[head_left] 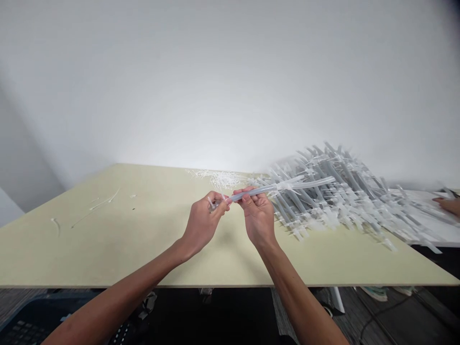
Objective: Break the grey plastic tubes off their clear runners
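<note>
Pale green bench (108, 249) against a white wall. Item: one translucent plastic tube (305, 184), long axis running up and rightward from the left hand (203, 223) past the right hand (257, 215), which is nearer its free end. Both hands are closed on it, just apart. Beyond: heaped tubes (345, 191), white plastic offcuts (219, 178), another person's hand (447, 206). Below the bench: dark blue crate (36, 316), contents hidden.

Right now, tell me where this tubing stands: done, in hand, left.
Done, it seems: a heap of translucent tubes with white cable ties on the table. In hand: one tube, pinched by the left hand and right hand. Left: cannot tell which heap tubes remain; white plastic scraps lie farther on.
</note>
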`<state>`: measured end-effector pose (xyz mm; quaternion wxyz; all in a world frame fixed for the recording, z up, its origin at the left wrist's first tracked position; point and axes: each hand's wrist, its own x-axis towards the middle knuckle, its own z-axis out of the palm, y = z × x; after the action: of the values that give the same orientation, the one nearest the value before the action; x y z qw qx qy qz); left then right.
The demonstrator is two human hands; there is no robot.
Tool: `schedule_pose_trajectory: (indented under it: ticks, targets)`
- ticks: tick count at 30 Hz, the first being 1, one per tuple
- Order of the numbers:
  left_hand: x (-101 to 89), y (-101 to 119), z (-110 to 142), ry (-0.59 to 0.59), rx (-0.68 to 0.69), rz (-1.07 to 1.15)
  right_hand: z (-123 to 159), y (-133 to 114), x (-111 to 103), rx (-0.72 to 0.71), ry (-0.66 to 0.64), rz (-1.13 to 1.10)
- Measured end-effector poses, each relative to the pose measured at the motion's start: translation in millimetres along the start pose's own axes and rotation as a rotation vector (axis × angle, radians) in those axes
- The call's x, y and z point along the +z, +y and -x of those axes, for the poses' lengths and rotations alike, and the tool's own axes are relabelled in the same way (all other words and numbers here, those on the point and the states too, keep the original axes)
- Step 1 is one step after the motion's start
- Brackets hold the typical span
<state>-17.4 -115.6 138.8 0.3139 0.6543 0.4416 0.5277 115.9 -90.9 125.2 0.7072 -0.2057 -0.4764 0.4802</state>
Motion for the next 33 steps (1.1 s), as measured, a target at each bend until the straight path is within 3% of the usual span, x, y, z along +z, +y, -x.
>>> schedule_pose_trajectory:
  ticks: [7, 15, 20, 25, 33]
  targets:
    - [0.3, 0.1, -1.1, -0.018, -0.012, 0.017, -0.2, -1.8, 0.7, 0.015, 0.03, 0.038]
    - [-15.6, -2.6, 10.0, -0.041, 0.034, -0.029, -4.2, -5.1, -3.5, 0.082, 0.043, 0.004]
    - [-15.2, -2.9, 8.6, 0.012, 0.075, -0.089, -0.1, -9.8, -0.1, 0.153, -0.002, -0.044]
    - [-15.6, -0.4, 8.9, 0.059, 0.067, -0.1, 1.1, -11.3, 0.4, 0.129, -0.018, -0.06]
    - [-14.7, -0.5, 12.9, 0.028, 0.045, -0.058, 1.2, -8.6, 3.0, 0.063, -0.023, -0.049]
